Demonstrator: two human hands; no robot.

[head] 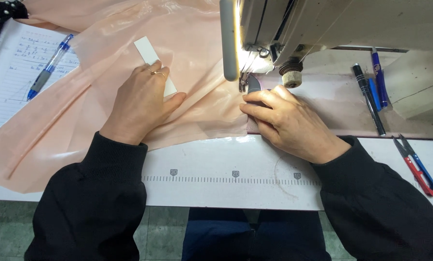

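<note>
Peach fabric [81, 121] is guided at the sewing machine [294, 29].
Judged thin, soft, slippery: flattened left of the machine under the spread left hand [141, 104], its edge pinched beneath the machine by the right hand [289, 123].

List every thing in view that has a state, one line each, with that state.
Left hand: flat on the peach fabric, fingers over the white strip.
Right hand: fingertips pinching the fabric edge at the presser foot.
Sewing machine: lamp lit.
Thread snips: lying shut on the table.
Blue pen: lying on the notebook.
</note>
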